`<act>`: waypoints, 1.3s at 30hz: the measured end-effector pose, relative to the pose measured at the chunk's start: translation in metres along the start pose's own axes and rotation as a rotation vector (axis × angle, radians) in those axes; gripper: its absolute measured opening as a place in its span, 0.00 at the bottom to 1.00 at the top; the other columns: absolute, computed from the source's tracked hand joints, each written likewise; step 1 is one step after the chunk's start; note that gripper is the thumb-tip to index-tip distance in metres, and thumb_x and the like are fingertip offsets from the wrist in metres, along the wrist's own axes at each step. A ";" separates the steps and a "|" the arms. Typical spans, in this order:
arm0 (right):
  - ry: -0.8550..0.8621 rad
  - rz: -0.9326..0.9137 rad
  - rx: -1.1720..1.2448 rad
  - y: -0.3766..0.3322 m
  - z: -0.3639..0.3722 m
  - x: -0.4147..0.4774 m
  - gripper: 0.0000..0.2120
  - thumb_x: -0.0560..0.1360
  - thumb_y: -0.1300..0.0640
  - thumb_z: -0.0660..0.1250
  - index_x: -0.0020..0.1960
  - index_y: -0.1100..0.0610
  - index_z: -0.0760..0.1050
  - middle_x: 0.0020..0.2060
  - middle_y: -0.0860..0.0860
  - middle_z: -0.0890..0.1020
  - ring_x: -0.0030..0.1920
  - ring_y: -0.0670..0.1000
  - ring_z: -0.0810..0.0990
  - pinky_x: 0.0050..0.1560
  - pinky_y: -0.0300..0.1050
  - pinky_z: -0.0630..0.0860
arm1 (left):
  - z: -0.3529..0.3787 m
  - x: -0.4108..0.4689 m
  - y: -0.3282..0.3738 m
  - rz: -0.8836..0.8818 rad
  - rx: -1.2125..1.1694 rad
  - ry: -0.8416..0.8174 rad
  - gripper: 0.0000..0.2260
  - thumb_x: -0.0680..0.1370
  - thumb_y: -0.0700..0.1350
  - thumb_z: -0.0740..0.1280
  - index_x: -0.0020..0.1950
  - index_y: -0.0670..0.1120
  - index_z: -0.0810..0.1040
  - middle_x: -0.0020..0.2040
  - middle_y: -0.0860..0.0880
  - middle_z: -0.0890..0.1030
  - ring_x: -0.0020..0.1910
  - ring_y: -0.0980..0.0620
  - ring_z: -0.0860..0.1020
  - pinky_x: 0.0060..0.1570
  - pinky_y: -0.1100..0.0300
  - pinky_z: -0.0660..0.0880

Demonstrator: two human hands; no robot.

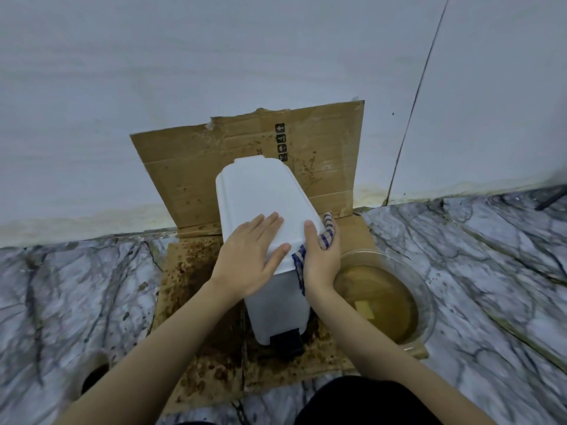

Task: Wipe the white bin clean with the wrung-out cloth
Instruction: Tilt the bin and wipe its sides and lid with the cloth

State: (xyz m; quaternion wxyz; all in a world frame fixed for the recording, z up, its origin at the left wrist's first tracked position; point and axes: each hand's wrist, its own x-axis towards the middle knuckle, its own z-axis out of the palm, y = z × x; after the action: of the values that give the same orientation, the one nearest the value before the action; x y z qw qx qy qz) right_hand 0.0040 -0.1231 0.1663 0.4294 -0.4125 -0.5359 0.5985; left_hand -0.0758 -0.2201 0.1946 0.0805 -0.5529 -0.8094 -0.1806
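Head view: the white bin (pixel 260 194) is standing at the centre of the frame on a stained sheet of cardboard (pixel 196 271). That sheet is lying on the marble floor (pixel 491 271) and folding up against the pale wall (pixel 184 72) behind. The bin's lid is closed and its black pedal (pixel 287 340) is pointing toward the lower edge of the frame.

The left hand (pixel 250 259) is lying flat on the near part of the lid. Its four fingers are stretching straight and close together toward the upper right, and its thumb is spreading apart along the lid's near edge. It is holding nothing, only pressing on the plastic.

The right hand (pixel 322 262) is holding the cloth (pixel 326 231), blue-and-beige checked, against the bin's near right corner, just right of centre. Its thumb is reaching up onto the lid's edge. The cloth is bunching between the thumb and the fingers, and one end is hanging down the bin's side below the palm. The fingers are mostly hiding under the fabric and behind the corner, so how far they are curling cannot be told.

At the right of the bin, just beside it, a clear bowl (pixel 425 289) is holding murky brown water with a yellow piece (pixel 365 309) sunk in it.
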 end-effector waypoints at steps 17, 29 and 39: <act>-0.006 0.112 0.257 0.011 0.000 -0.025 0.46 0.60 0.41 0.73 0.73 0.43 0.56 0.68 0.43 0.69 0.64 0.44 0.72 0.58 0.41 0.76 | 0.007 0.074 -0.092 -1.032 -1.429 -0.128 0.31 0.65 0.57 0.76 0.64 0.47 0.75 0.56 0.46 0.82 0.52 0.45 0.82 0.51 0.48 0.78; -0.003 0.112 0.350 0.003 0.002 0.024 0.29 0.67 0.54 0.74 0.66 0.52 0.70 0.59 0.50 0.79 0.56 0.51 0.80 0.55 0.51 0.79 | 0.014 0.061 -0.077 -1.107 -1.668 0.290 0.26 0.66 0.49 0.77 0.62 0.47 0.76 0.54 0.46 0.83 0.53 0.43 0.81 0.54 0.43 0.77; -0.493 0.227 0.173 -0.017 0.019 0.131 0.17 0.69 0.53 0.68 0.56 0.58 0.77 0.48 0.56 0.82 0.45 0.55 0.81 0.44 0.47 0.77 | 0.023 0.065 -0.025 -1.465 -1.523 0.831 0.41 0.70 0.57 0.73 0.74 0.51 0.51 0.59 0.49 0.73 0.48 0.50 0.75 0.48 0.54 0.74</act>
State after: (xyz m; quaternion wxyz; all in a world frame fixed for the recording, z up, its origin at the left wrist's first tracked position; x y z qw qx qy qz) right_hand -0.0510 -0.0022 0.1809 0.2499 -0.2738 -0.5214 0.7686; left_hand -0.1213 -0.1627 0.1895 -0.1394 0.2512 -0.5283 -0.7990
